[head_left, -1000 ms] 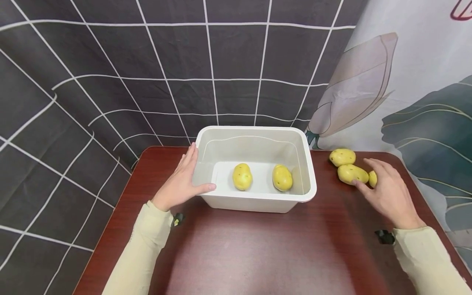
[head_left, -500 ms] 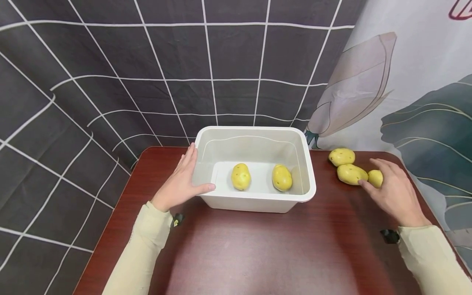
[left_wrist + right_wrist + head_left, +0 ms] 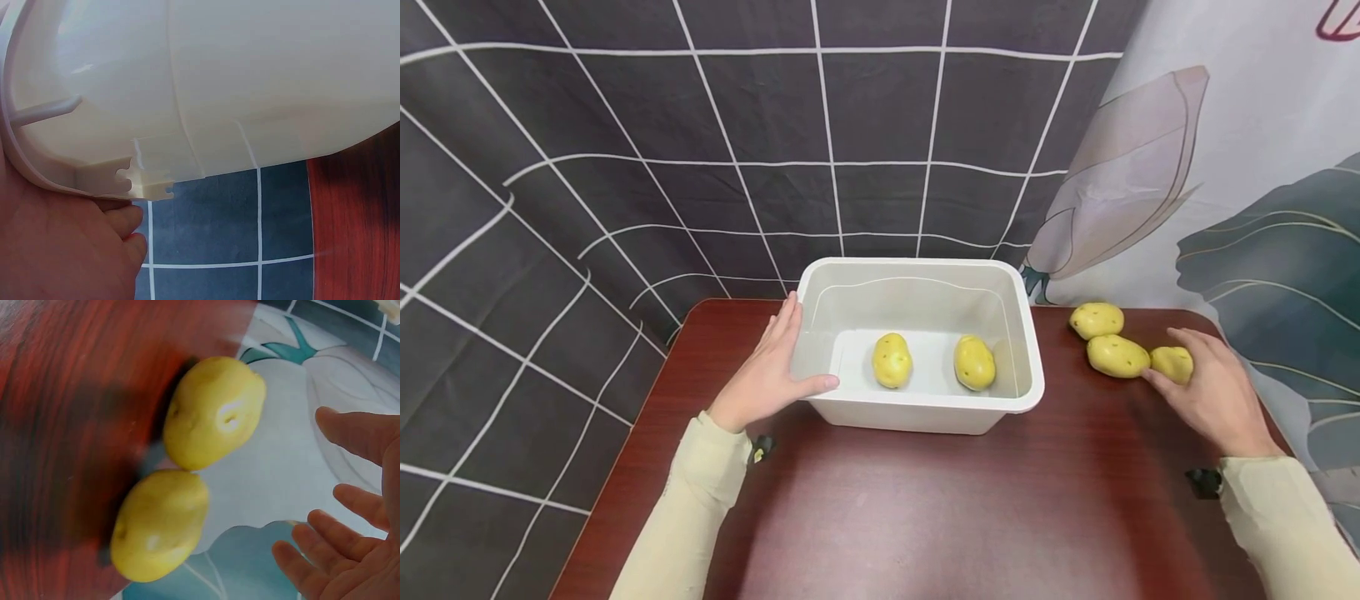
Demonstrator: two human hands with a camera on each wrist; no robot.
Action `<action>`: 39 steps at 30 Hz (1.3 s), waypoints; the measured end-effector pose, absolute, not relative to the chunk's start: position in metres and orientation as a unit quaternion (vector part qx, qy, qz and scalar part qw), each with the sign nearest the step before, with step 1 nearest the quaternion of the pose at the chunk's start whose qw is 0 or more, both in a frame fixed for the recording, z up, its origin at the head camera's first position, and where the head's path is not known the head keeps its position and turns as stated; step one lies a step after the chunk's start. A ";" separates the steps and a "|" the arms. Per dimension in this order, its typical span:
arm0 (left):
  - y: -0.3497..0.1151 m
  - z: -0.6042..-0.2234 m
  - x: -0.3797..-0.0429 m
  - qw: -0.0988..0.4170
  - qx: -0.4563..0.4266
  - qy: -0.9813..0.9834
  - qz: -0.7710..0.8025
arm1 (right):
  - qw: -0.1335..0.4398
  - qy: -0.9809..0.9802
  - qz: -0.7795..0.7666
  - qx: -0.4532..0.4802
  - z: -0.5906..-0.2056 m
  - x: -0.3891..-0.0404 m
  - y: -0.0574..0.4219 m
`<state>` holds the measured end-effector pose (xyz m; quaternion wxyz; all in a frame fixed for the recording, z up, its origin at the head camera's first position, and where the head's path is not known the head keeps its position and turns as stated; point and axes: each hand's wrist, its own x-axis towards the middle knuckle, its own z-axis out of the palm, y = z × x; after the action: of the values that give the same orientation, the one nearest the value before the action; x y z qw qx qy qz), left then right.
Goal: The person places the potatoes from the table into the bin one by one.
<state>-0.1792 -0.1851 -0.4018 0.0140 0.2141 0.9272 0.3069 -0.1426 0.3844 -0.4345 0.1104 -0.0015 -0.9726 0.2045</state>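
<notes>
My left hand [image 3: 763, 371] rests along the left rim of a white plastic bin [image 3: 902, 415], fingers straight, thumb over the front corner. In the left wrist view, the fingertips [image 3: 128, 219] touch the rim's underside. Two yellow potatoes [image 3: 892, 361] lie apart on the bin's floor. Right of the bin, three more sit on the table: a back potato [image 3: 1097, 320], a middle potato [image 3: 1117, 357] and a right-hand potato [image 3: 1171, 364]. My right hand [image 3: 1213, 392] is beside the right-hand one, thumb in front and fingers behind. The right wrist view shows this hand's fingers spread, gripping nothing.
The reddish-brown table [image 3: 925, 508] extends in front of the bin. A dark curtain [image 3: 880, 108] with white grid lines stands behind and to the left. A pale curtain [image 3: 1247, 167] with printed flowers hangs close to the table's right edge.
My right hand has moved slightly right, from beside the middle potato to the right-hand potato, which now shows more fully. The left hand stays on the bin.
</notes>
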 end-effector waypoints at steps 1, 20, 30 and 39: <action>-0.185 -0.402 -0.179 0.014 0.214 0.927 0.307 | 0.110 -0.973 0.204 -0.002 -0.436 -0.143 0.387; -0.184 -0.399 -0.177 0.019 0.203 0.930 0.306 | 0.092 -0.975 0.199 -0.018 -0.458 -0.149 0.414; -0.183 -0.400 -0.177 0.019 0.205 0.928 0.310 | 0.071 -0.979 0.191 -0.023 -0.469 -0.155 0.433; -0.184 -0.400 -0.177 0.016 0.208 0.929 0.307 | 0.051 -0.979 0.195 -0.040 -0.478 -0.154 0.445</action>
<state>-0.1770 -0.1841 -0.4001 0.0156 0.2076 0.9286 0.3073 -0.1541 0.4454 -0.4782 0.0507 -0.0403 -0.9786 0.1953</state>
